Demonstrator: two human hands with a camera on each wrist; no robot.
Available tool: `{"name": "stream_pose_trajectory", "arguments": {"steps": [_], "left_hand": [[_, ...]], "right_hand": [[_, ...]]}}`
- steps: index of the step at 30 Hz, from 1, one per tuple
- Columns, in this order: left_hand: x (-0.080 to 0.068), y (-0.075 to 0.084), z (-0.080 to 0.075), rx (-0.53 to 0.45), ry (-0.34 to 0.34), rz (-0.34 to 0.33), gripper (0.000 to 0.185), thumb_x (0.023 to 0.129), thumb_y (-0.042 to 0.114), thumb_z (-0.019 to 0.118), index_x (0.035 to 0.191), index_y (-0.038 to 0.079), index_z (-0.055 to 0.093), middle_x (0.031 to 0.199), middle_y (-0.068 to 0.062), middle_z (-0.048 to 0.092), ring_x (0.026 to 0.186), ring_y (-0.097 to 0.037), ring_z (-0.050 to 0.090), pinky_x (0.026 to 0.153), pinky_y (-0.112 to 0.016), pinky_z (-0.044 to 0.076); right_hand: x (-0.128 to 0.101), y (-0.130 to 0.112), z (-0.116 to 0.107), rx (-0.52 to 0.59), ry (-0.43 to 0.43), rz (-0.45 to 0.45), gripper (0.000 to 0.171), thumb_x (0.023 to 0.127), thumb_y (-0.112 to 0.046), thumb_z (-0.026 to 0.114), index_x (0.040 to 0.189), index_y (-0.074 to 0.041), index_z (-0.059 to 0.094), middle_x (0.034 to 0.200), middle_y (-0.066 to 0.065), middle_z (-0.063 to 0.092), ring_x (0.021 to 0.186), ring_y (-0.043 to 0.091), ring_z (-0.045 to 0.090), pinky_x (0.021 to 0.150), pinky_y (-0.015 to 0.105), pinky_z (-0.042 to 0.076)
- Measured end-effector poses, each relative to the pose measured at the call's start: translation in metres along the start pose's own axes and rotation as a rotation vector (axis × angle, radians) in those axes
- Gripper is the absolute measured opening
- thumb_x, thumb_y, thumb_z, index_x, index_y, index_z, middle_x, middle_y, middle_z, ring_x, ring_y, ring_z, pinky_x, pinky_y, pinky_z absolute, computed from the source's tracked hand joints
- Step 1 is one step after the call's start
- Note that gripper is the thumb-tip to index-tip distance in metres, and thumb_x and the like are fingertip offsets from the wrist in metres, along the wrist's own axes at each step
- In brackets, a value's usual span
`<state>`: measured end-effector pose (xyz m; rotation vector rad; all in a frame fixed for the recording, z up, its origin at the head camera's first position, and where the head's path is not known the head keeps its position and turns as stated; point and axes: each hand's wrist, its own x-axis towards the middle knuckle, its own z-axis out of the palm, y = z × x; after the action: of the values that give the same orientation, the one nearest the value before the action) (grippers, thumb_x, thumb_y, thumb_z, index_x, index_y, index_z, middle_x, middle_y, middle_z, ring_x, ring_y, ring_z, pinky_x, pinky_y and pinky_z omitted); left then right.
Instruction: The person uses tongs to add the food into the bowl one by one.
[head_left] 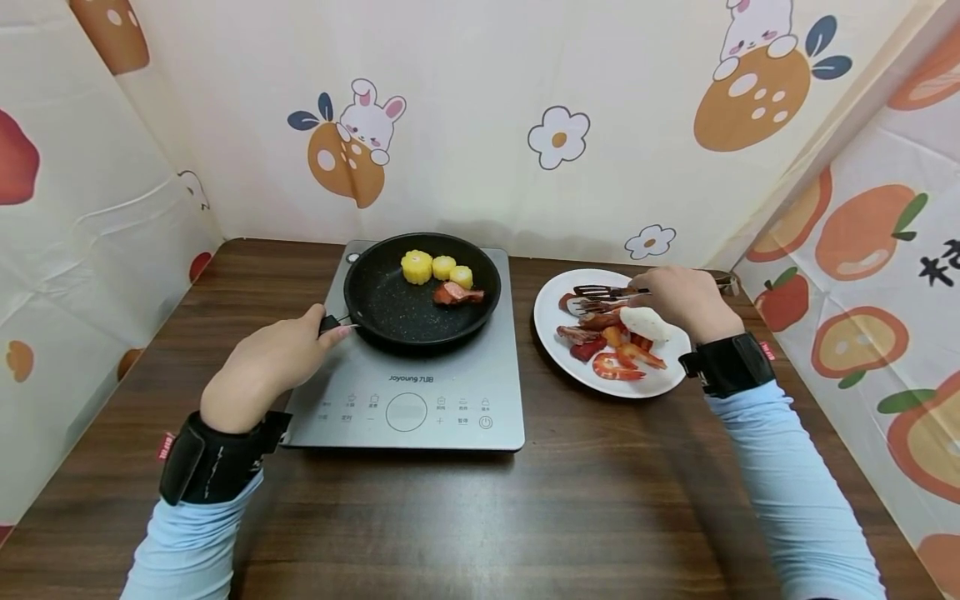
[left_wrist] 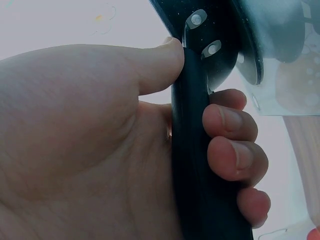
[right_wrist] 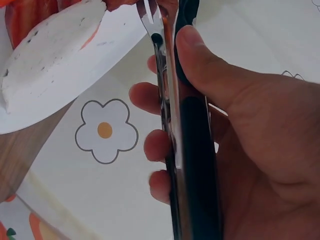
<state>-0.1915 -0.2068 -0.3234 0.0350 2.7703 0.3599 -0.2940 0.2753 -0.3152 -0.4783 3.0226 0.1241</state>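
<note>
Left hand (head_left: 266,367) clamped on pan handle (left_wrist: 200,150) beside cooker (head_left: 408,392), right hand (head_left: 686,300) clamped on tongs (head_left: 603,292), tips over plate (head_left: 551,333) on tabletop (head_left: 585,492)

Dark wood-grain table (head_left: 600,500) hemmed in on three sides by cream printed cloth (head_left: 465,83). On the back panel, a cartoon rabbit clinging to an orange fruit (head_left: 352,142) above the far left corner, a second rabbit and fruit (head_left: 757,75) toward the far right, white flowers (head_left: 558,137) between. Right panel (head_left: 885,250) crowded with oranges and green leaves. Left panel (head_left: 75,250) creased, with red and orange shapes. Soft, even light, faint shadow along the table's far edge.
</note>
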Motion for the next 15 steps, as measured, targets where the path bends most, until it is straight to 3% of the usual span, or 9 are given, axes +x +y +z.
{"name": "stream_pose_trajectory", "arguments": {"steps": [15], "left_hand": [[0.0009,-0.0025,0.0002,0.000,-0.006,0.000,0.077,0.111,0.050,0.029,0.159,-0.009,0.015,0.146,-0.040,0.046,0.112,-0.047,0.064,0.083,-0.059,0.052]], "right_hand": [[-0.0030,-0.0067,-0.0051,0.024,0.066,-0.023,0.032,0.102,-0.031,0.063,0.129,-0.014,0.071,0.125,0.016,0.072,0.110,0.038,0.068,0.078,0.057,0.052]]}}
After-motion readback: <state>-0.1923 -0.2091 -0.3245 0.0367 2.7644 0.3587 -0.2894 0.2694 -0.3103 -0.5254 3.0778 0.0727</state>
